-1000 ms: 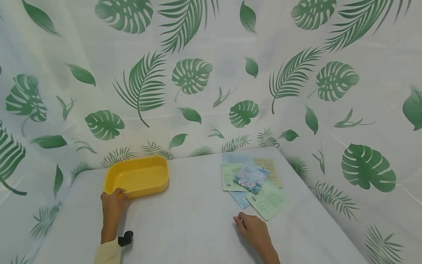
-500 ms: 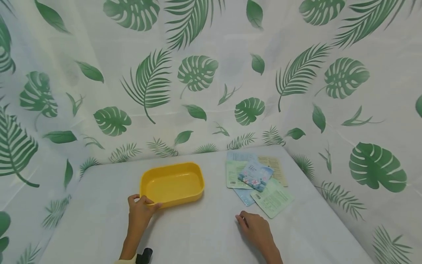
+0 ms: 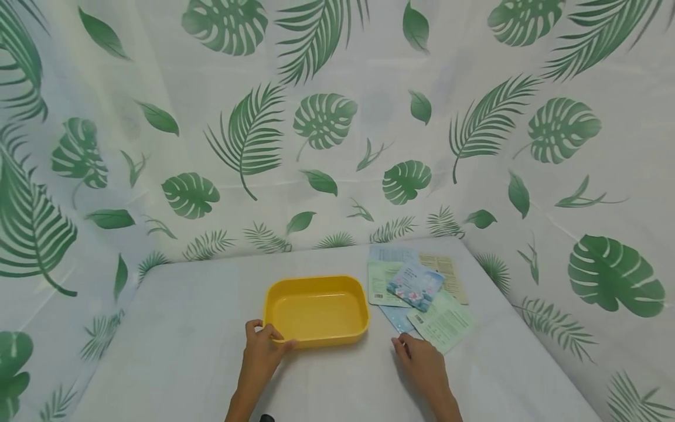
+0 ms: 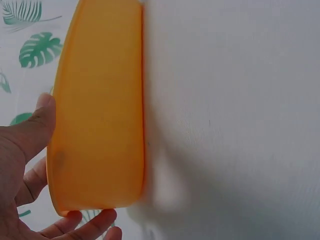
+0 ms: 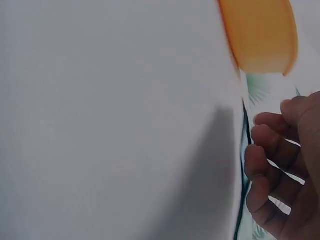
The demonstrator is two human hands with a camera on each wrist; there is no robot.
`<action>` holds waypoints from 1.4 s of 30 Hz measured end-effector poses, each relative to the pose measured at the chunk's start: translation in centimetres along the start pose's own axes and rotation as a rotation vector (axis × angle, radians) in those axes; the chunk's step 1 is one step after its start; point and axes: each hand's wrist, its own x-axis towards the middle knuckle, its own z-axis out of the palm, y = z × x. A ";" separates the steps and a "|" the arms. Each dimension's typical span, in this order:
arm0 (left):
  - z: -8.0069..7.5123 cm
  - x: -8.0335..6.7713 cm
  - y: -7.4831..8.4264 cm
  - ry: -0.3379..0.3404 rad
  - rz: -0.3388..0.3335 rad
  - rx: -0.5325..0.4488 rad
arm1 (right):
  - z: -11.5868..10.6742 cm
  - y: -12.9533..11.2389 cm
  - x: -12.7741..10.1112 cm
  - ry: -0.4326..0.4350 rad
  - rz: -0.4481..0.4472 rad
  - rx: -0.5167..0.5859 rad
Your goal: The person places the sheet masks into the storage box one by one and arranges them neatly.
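A yellow plastic tray [image 3: 315, 309] sits on the white cloth-covered table [image 3: 184, 328], near the middle. My left hand [image 3: 262, 350] grips its near-left corner, thumb over the rim and fingers under it; in the left wrist view the tray's wall [image 4: 100, 110] fills the frame beside that hand [image 4: 30, 165]. My right hand [image 3: 422, 363] rests on the cloth with loosely curled fingers and holds nothing, just short of a spread of flat sachets [image 3: 419, 293]. The right wrist view shows that hand's fingers [image 5: 272, 165] and the tray's end [image 5: 260, 35].
Several flat sachets overlap at the back right: pale green [image 3: 443, 321], blue with flowers [image 3: 414, 284], beige [image 3: 447, 272]. White curtains with green leaf prints [image 3: 316, 117] close in the table at the back and both sides.
My left hand has dragged the yellow tray from the back left toward the middle, close to the sachets. The right hand has barely moved.
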 end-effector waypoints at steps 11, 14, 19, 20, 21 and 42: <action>0.6 0.0 -0.4 -0.022 0.051 -0.026 | -2.7 7.6 3.4 0.242 0.290 0.078; 1.0 0.3 -1.1 -0.083 0.061 -0.061 | -2.8 8.9 4.1 0.177 0.344 0.087; 1.6 1.0 -1.6 -0.123 0.065 -0.089 | -2.5 10.2 4.9 0.110 0.369 0.097; 1.6 1.2 -1.5 -0.120 0.062 -0.093 | -2.5 10.4 5.0 0.104 0.373 0.100; 1.6 1.3 -1.5 -0.114 0.063 -0.093 | -2.6 10.6 5.1 0.103 0.376 0.104; 0.8 3.5 -2.1 -0.206 0.133 -0.216 | -4.7 11.0 4.2 -0.034 0.567 0.192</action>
